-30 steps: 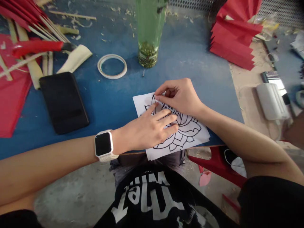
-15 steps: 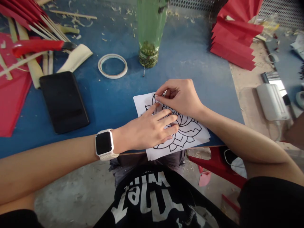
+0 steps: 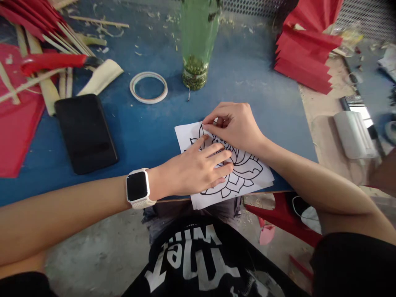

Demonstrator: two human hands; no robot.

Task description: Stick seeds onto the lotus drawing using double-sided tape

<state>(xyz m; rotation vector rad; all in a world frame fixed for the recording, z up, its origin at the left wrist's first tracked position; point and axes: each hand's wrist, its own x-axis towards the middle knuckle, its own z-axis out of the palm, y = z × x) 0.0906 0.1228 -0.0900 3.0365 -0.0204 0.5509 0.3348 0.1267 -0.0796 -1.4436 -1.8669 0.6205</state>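
Note:
White paper sheets [image 3: 204, 201] printed with a black-line flower lie at the front edge of the blue table, slightly overhanging it. Spread fingers of my left hand [image 3: 201, 167] rest flat on the drawing, holding nothing. Just beyond it, my right hand [image 3: 233, 126] has thumb and index finger pinched together over the upper part of the sheets. Whatever is between those fingertips is too small to make out. A watch is on my left wrist.
A black phone [image 3: 86, 134], a tape roll [image 3: 149, 87] and a green bottle [image 3: 198, 45] stand or lie on the table [image 3: 148, 136]. Red-handled tool [image 3: 54, 62] and bamboo strips are left; folded red paper [image 3: 306, 57] and a white power bank [image 3: 354, 134] right.
The view has shifted slightly, so the table items appear a little further right and lower. Both hands keep nearly the same pose on the paper.

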